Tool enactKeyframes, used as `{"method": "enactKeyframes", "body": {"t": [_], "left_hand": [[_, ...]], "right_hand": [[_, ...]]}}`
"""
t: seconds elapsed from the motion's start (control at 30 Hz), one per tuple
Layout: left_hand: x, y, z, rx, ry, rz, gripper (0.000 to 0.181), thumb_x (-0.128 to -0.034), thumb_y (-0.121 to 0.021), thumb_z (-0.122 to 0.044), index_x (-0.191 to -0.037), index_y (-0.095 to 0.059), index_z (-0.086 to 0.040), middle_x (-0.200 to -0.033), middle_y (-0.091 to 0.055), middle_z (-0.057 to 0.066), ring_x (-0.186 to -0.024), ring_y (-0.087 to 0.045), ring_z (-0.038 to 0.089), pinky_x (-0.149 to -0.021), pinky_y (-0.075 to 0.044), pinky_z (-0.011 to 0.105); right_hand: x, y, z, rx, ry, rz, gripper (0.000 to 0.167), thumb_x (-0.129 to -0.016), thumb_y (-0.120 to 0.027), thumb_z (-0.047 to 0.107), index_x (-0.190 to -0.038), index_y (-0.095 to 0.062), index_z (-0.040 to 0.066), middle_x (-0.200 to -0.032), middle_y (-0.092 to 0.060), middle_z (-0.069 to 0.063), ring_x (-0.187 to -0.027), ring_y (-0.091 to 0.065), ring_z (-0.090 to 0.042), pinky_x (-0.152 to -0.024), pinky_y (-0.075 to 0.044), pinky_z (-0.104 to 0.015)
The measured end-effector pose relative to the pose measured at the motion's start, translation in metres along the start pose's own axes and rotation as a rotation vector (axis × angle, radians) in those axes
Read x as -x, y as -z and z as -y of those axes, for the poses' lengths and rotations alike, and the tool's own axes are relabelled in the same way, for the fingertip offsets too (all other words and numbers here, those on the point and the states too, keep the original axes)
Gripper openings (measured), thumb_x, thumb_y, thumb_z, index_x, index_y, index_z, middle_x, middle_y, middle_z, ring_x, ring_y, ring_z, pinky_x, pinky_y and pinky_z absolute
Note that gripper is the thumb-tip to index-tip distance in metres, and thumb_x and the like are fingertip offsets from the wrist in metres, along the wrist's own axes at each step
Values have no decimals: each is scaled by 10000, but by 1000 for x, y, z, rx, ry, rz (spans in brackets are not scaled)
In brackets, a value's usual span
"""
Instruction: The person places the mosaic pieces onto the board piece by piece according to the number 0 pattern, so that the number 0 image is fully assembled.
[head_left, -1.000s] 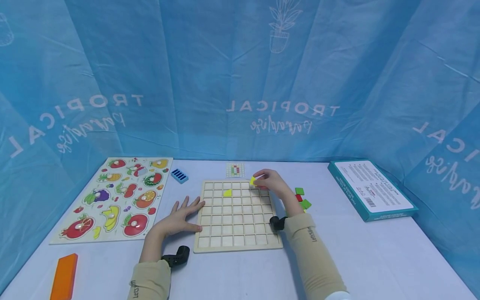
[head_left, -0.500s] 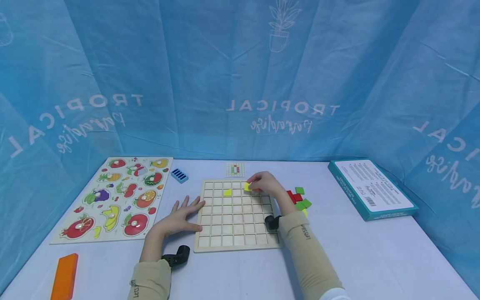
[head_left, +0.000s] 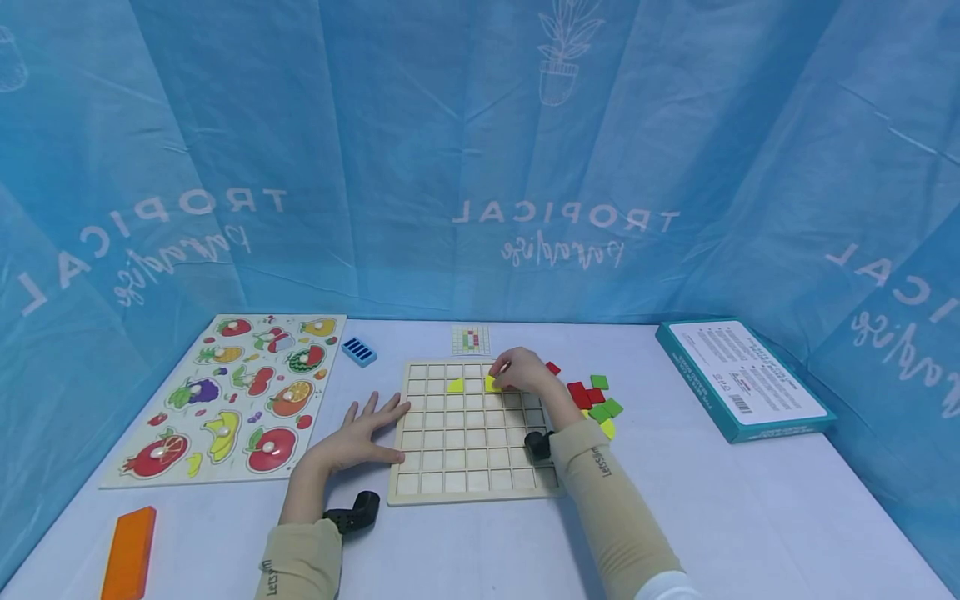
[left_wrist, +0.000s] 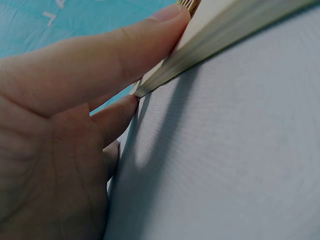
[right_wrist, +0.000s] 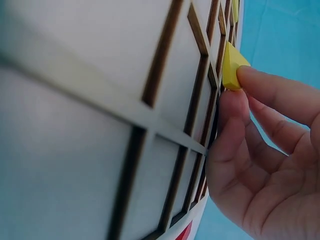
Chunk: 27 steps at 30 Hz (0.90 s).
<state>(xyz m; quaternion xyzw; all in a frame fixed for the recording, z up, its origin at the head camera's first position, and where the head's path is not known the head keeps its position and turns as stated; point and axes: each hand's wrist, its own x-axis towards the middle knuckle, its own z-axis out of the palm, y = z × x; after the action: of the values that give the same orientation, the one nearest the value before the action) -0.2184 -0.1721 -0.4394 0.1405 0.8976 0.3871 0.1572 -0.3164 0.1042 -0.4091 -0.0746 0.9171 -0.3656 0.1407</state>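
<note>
My right hand (head_left: 522, 371) pinches a yellow tile (right_wrist: 231, 67) between thumb and fingertips, over the upper right part of a wooden grid board (head_left: 454, 437). In the right wrist view the tile stands tilted at the grid; whether it touches a cell is hard to tell. Another yellow tile (head_left: 455, 386), one corner cut off, sits in a cell further left. My left hand (head_left: 358, 436) lies at the board's left side with fingers spread. In the left wrist view, its thumb and a fingertip touch the board's edge (left_wrist: 175, 62).
Red tiles (head_left: 577, 395), green tiles (head_left: 599, 382) and yellow ones lie right of the board. Behind it is a small pattern card (head_left: 471, 339). Around stand a fruit puzzle (head_left: 247, 400), blue slotted block (head_left: 359, 352), orange block (head_left: 128, 552) and teal box (head_left: 742, 379).
Holding the yellow tile, my right hand has moved left and slightly nearer over the board, uncovering more loose tiles at the right. The left hand has stayed put.
</note>
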Motion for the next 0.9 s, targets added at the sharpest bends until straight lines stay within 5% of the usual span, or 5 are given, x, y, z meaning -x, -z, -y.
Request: {"method": "enactKeyframes", "body": {"t": [0.47,0.9], "left_hand": [[-1,0,2,-8,-2,-3,876,-709,-744,-314,-1433,-320,-65,-1525,-145,176,-1391,103,388,-1095,136,545],[-1,0,2,-1,-5,-3,878,-708,-742,-331,-1432,-324,-67,-1523,-146,182,-1390,106,391,-1095,135,546]], "right_hand": [[3,-1,3,12,-17,38,33,-786,-683,37,-801,-680,67,-774,-602,-43,-712,-520,-158,-618,-453,-234],[16,17,-8,-40,45,-55,167,-829,-626,88,-984,-680,55,-913,-600,-74,-793,-514,-202,-663,-474,-320]]}}
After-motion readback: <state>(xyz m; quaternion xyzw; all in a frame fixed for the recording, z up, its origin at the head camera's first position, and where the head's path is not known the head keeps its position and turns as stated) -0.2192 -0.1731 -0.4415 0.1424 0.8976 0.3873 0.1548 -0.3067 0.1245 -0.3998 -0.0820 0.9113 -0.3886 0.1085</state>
